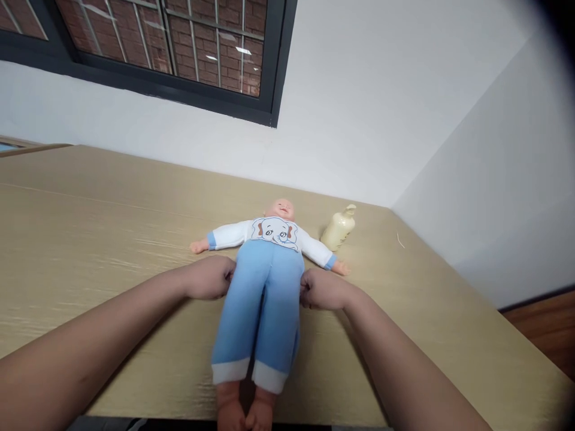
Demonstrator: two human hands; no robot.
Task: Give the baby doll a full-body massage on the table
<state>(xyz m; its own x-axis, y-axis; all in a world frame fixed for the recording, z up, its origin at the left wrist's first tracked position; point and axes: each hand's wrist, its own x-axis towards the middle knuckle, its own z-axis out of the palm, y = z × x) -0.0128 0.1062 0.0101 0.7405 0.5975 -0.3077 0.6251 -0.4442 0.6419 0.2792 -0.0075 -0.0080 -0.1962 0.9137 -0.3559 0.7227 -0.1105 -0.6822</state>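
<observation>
A baby doll lies on its back on the wooden table, head toward the wall and feet at the near edge. It wears a white top with an elephant print and blue pants with white cuffs. My left hand is closed at the left side of the pants, near the hip, gripping their fabric. On the opposite side my right hand is closed on the pants too. The fingertips of both hands are partly hidden. The doll's arms stretch outward on both sides.
A cream-coloured bottle stands beside the doll's arm on the right. Farther right, a thin white strand lies on the table. Behind are a white wall and a dark-framed window with bars.
</observation>
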